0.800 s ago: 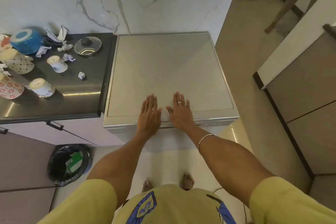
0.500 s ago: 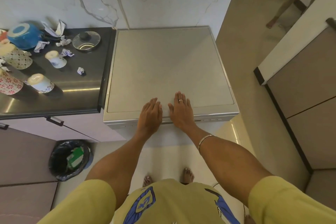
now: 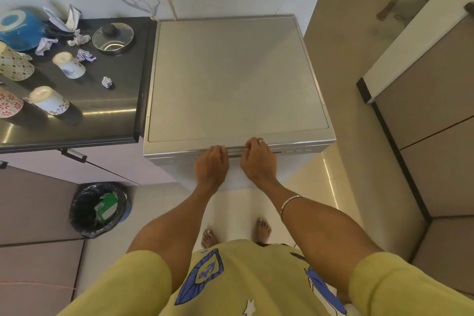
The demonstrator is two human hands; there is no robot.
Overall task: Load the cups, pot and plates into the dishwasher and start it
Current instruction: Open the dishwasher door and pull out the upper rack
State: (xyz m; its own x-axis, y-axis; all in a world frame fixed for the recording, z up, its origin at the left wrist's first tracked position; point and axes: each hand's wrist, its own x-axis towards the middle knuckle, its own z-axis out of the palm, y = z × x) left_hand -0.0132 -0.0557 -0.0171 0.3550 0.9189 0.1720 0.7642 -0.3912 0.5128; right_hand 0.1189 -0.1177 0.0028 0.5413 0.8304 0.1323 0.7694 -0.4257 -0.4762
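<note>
A silver dishwasher [image 3: 230, 77] stands against the marble wall with its door closed. My left hand [image 3: 211, 167] and my right hand [image 3: 258, 160] sit side by side at the top front edge, and their fingers curl over the door's upper lip. On the dark counter [image 3: 102, 120] to the left stand several upside-down cups [image 3: 68, 64], among them a floral cup [image 3: 49, 100]. A blue pot [image 3: 19, 29] lies at the far left, and its glass lid [image 3: 113, 38] lies near the dishwasher. No plates are in view.
Crumpled paper scraps [image 3: 107, 82] lie among the cups. A bin with a black liner [image 3: 98, 209] stands on the floor below the counter. Grey cabinets [image 3: 423, 120] line the right side, with a floor strip between them and the dishwasher.
Both hands have slid back from the flat top of the dishwasher to its front edge, and their fingers have curled over the door's lip.
</note>
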